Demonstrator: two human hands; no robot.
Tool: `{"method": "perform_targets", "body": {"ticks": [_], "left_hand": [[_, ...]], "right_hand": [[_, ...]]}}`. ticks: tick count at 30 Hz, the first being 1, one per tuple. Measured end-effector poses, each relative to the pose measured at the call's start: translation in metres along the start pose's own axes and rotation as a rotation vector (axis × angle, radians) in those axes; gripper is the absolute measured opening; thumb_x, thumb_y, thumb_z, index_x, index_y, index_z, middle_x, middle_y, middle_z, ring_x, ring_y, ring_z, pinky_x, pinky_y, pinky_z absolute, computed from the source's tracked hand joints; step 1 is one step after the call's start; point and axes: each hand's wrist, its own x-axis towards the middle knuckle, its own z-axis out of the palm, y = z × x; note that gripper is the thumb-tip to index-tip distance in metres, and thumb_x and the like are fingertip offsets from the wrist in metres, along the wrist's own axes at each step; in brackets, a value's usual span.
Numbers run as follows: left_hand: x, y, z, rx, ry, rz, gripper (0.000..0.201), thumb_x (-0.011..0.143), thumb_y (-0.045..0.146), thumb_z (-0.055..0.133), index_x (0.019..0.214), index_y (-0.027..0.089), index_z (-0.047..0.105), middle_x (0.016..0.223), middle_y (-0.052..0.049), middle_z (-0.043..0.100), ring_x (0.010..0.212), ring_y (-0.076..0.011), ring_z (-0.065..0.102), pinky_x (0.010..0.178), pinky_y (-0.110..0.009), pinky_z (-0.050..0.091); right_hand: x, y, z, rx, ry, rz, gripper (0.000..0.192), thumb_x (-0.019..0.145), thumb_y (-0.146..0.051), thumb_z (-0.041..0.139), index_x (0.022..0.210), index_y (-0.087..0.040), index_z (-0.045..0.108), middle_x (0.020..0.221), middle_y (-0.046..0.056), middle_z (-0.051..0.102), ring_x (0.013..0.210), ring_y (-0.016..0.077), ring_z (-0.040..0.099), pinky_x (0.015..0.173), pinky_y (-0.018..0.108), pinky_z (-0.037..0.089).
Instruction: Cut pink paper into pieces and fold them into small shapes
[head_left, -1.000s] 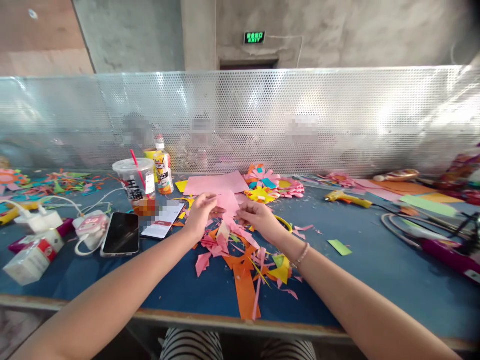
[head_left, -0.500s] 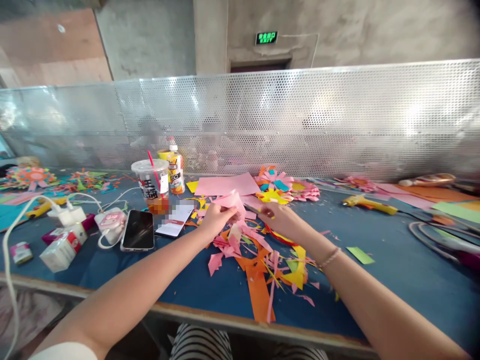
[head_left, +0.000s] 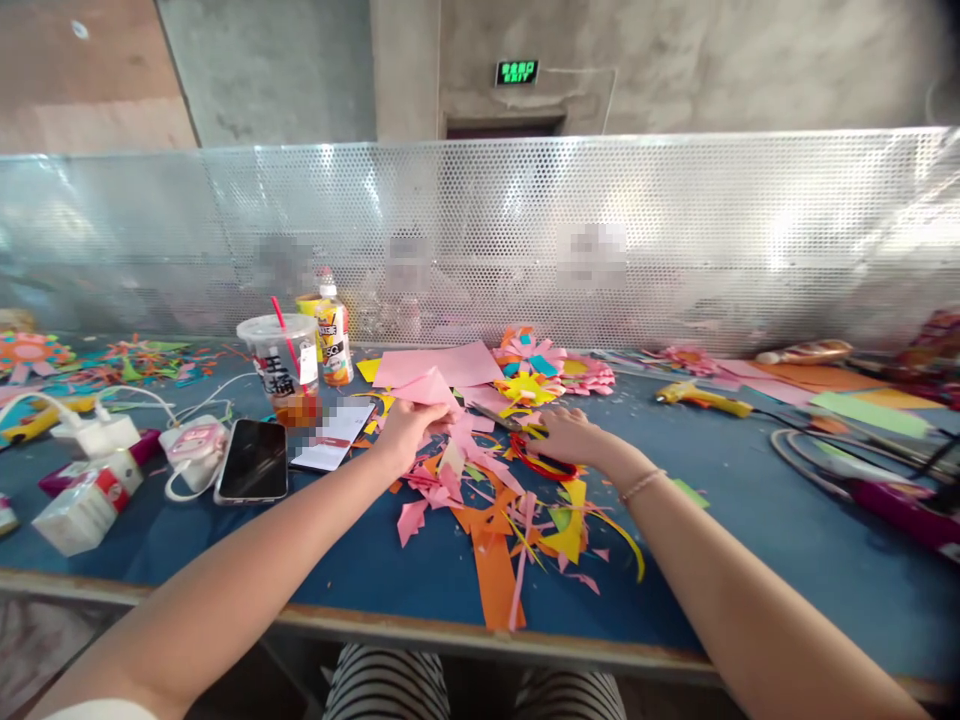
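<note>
The left hand (head_left: 405, 428) pinches a folded pink paper (head_left: 426, 388), its point aimed up and left, long edge slanting rightward. The right hand (head_left: 566, 437) closes around red-handled scissors (head_left: 536, 455), blades pointing left toward the paper, above the scrap pile (head_left: 487, 510).

Both your arms run fwd over the bench, forearms bare, converging toward centre. Your left hand (head_left: 407, 428) is raised a bit, fingers pinched shut on a pink paper piece (head_left: 429, 388). Your right hand (head_left: 564, 437) lies low, palm down, fingers curled, thin bracelet at wrist.
</note>
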Motion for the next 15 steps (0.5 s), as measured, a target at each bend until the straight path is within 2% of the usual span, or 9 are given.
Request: {"method": "perform_targets", "body": {"ticks": [5, 10, 15], "left_hand": [[0.004, -0.003, -0.004, -0.013, 0.013, 0.000, 0.017, 0.056, 0.021, 0.069, 0.066, 0.009, 0.062, 0.061, -0.005, 0.064, 0.056, -0.0122, 0.060, 0.058, -0.024, 0.049], [0.006, -0.005, -0.005, -0.039, 0.032, 0.009, 0.016, 0.057, 0.021, 0.069, 0.067, 0.010, 0.062, 0.061, -0.005, 0.065, 0.056, -0.0119, 0.060, 0.059, -0.024, 0.049], [0.004, -0.002, -0.002, -0.056, 0.027, -0.011, 0.017, 0.057, 0.021, 0.069, 0.067, 0.010, 0.062, 0.064, -0.006, 0.066, 0.060, -0.0136, 0.062, 0.061, -0.025, 0.050]], "right_hand": [[0.001, 0.005, -0.001, -0.022, 0.031, -0.164, 0.044, 0.079, -0.044, 0.039, 0.099, -0.009, 0.059, 0.105, 0.020, 0.056, 0.100, 0.0290, 0.051, 0.083, 0.037, 0.037], [-0.001, 0.001, -0.002, 0.034, 0.109, -0.163, 0.044, 0.072, -0.038, 0.050, 0.104, -0.009, 0.055, 0.111, 0.020, 0.052, 0.104, 0.0312, 0.048, 0.085, 0.037, 0.036], [-0.001, -0.007, 0.004, 0.121, 0.028, -0.136, 0.042, 0.067, -0.025, 0.051, 0.105, -0.008, 0.051, 0.107, 0.020, 0.055, 0.088, 0.0264, 0.057, 0.064, 0.028, 0.042]]}}
